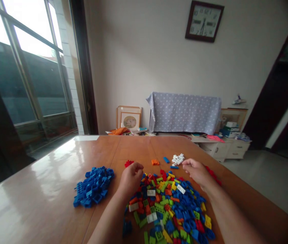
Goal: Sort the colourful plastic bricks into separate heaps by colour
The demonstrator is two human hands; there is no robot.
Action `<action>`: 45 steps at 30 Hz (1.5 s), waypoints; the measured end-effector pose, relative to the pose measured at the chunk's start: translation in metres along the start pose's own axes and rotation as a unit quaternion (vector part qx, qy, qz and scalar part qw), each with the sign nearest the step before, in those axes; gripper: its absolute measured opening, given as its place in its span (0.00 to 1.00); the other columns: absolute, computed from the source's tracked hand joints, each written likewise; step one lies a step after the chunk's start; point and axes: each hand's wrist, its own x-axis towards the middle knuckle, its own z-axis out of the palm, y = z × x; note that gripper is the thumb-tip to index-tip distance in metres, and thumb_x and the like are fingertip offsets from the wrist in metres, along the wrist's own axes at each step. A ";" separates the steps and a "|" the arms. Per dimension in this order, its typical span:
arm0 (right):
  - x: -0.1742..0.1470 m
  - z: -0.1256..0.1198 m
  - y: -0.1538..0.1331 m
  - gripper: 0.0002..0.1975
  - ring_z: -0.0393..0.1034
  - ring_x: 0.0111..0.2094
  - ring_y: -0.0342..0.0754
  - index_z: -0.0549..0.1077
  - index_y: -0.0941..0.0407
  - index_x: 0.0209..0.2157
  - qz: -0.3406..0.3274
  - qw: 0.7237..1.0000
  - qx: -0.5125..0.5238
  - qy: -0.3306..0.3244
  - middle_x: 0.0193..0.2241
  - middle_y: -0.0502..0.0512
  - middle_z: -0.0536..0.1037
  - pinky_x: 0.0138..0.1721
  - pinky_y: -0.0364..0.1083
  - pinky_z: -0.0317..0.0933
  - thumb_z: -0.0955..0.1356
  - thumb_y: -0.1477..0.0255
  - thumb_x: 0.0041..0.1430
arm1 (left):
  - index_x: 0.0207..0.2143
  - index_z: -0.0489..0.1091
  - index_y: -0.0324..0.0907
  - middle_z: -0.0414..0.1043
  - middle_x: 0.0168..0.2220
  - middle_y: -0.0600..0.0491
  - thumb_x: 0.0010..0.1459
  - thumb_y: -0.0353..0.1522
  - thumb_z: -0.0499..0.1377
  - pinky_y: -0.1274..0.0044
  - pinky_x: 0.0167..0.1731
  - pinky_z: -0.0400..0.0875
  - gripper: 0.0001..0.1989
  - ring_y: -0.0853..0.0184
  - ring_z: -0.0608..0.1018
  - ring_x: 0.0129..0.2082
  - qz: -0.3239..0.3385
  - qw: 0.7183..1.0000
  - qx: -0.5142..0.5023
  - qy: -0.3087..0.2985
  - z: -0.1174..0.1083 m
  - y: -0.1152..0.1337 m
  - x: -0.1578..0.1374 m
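My left hand (133, 175) hovers at the left back edge of a mixed pile of toy building bricks (164, 206), its fingers curled together. Whatever it holds, if anything, is hidden. Just behind it a few red bricks (128, 163) show. My right hand (196, 170) is beside a small heap of white bricks (177, 159), thumb and fingertips pinched close to its right edge. I cannot make out a brick between them. The mixed pile holds blue, green, yellow, red, orange and white bricks.
A heap of blue bricks (94, 186) lies on the wooden table (57, 179) at the left. Orange bricks (155, 162) and two loose blue bricks (166, 159) lie behind the pile. More red bricks (213, 174) sit beyond my right forearm, partly hidden.
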 end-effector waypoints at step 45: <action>0.126 0.003 0.051 0.12 0.75 0.37 0.47 0.80 0.56 0.37 -0.028 0.926 -0.374 0.043 0.38 0.57 0.84 0.32 0.41 0.56 0.64 0.73 0.61 | 0.37 0.75 0.42 0.78 0.37 0.52 0.59 0.27 0.54 0.78 0.37 0.65 0.09 0.65 0.77 0.38 0.017 0.996 0.083 -0.014 0.001 -0.001 0.000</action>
